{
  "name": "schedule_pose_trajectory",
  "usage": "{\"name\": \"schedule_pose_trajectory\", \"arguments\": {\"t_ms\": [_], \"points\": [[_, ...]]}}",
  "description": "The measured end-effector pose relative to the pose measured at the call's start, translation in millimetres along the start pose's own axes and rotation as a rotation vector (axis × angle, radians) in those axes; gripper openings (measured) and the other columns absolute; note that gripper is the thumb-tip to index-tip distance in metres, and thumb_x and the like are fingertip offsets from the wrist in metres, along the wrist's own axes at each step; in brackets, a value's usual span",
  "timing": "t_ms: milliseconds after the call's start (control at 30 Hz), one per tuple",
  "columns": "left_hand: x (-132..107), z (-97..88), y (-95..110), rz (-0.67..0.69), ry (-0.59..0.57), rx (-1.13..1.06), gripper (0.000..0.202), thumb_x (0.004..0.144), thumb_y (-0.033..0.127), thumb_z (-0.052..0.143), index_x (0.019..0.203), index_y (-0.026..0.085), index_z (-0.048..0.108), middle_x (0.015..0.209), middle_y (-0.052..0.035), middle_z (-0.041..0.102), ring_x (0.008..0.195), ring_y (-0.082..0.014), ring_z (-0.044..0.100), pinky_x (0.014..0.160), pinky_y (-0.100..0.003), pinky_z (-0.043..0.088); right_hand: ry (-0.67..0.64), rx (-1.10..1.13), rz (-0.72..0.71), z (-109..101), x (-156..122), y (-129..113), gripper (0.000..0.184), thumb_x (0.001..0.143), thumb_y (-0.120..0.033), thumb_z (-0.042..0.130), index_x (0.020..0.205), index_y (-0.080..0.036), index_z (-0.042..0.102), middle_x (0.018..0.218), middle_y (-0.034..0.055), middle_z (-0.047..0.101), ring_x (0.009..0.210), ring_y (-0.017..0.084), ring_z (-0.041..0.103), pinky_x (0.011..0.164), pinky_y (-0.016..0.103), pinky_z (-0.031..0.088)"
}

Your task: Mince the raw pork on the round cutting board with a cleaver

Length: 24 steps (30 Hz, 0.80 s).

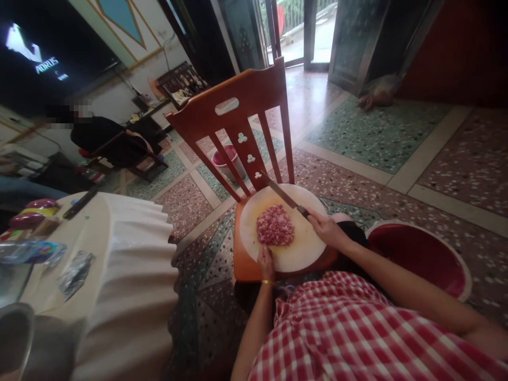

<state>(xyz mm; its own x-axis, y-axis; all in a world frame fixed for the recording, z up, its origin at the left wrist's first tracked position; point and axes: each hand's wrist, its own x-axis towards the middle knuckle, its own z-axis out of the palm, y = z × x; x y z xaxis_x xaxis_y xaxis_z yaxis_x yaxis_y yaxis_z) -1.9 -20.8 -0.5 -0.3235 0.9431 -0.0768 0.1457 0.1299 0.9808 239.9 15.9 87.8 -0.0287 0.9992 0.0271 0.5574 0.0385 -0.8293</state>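
Note:
A round white cutting board (305, 241) rests on the seat of a wooden chair (243, 264). Minced red meat (275, 225) is heaped in a flat mound at its middle. My right hand (326, 228) grips the dark handle of a kitchen knife (283, 194), whose blade slants up and left over the board's far side, beyond the meat. My left hand (265, 262) is at the board's near edge, its fingers closed together and the tips by the meat's near side. Whether anything is pinched in them is too small to make out.
A cloth-covered table (130, 238) on the left bears a plastic bottle (34, 251), a dark-handled item (79, 205) and a metal pot (18, 338). A large red basin (416, 259) stands at right, and a bucket (228, 161) behind the chair. A person (105, 132) sits farther back.

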Motion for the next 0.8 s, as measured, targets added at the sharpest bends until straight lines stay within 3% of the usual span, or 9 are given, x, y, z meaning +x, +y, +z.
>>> {"name": "schedule_pose_trajectory", "arguments": {"t_ms": [133, 300, 500, 700, 800], "points": [[0, 0.1, -2, -0.01, 0.016, -0.031, 0.043, 0.077, 0.057, 0.04, 0.059, 0.018, 0.039, 0.056, 0.0043, 0.033, 0.052, -0.0085, 0.032, 0.049, -0.022, 0.029, -0.115, -0.102, 0.15, 3, -2, 6, 0.038, 0.09, -0.031, 0.036, 0.124, -0.022, 0.05, 0.109, 0.0058, 0.058, 0.101, 0.026, 0.053, 0.088, 0.036, 0.041], [0, 0.0, -2, 0.0, 0.005, -0.016, 0.043, 0.077, 0.057, 0.04, 0.059, 0.018, 0.039, 0.055, 0.0045, 0.033, 0.051, -0.0084, 0.031, 0.049, -0.022, 0.029, -0.021, -0.001, -0.024, -1, -6, -1, 0.039, 0.091, -0.034, 0.035, 0.128, -0.026, 0.044, 0.115, 0.0014, 0.054, 0.103, 0.021, 0.051, 0.089, 0.03, 0.04], [0, -1.7, -5, 0.001, 0.019, 0.023, 0.042, 0.079, 0.055, 0.039, 0.059, 0.018, 0.04, 0.056, 0.0034, 0.035, 0.053, -0.0087, 0.033, 0.05, -0.022, 0.03, -0.11, -0.068, 0.115, 0, -13, 5, 0.038, 0.088, -0.031, 0.036, 0.122, -0.022, 0.051, 0.107, 0.0039, 0.06, 0.1, 0.023, 0.053, 0.085, 0.032, 0.043], [0, -0.7, -3, 0.019, 0.001, 0.013, 0.042, 0.08, 0.054, 0.037, 0.059, 0.017, 0.039, 0.056, 0.0039, 0.033, 0.052, -0.0081, 0.032, 0.049, -0.021, 0.029, -0.008, 0.123, 0.02, -12, -19, -3, 0.043, 0.088, -0.037, 0.036, 0.126, -0.02, 0.047, 0.109, 0.0044, 0.058, 0.102, 0.022, 0.051, 0.089, 0.032, 0.041], [0, 0.0, 1, 0.037, -0.001, 0.017, 0.041, 0.081, 0.051, 0.037, 0.06, 0.017, 0.041, 0.055, 0.0038, 0.034, 0.052, -0.0079, 0.032, 0.048, -0.021, 0.03, -0.046, 0.137, 0.117, -3, -19, 7, 0.041, 0.086, -0.035, 0.038, 0.12, -0.017, 0.053, 0.097, 0.0062, 0.062, 0.093, 0.023, 0.056, 0.08, 0.032, 0.046]]}}
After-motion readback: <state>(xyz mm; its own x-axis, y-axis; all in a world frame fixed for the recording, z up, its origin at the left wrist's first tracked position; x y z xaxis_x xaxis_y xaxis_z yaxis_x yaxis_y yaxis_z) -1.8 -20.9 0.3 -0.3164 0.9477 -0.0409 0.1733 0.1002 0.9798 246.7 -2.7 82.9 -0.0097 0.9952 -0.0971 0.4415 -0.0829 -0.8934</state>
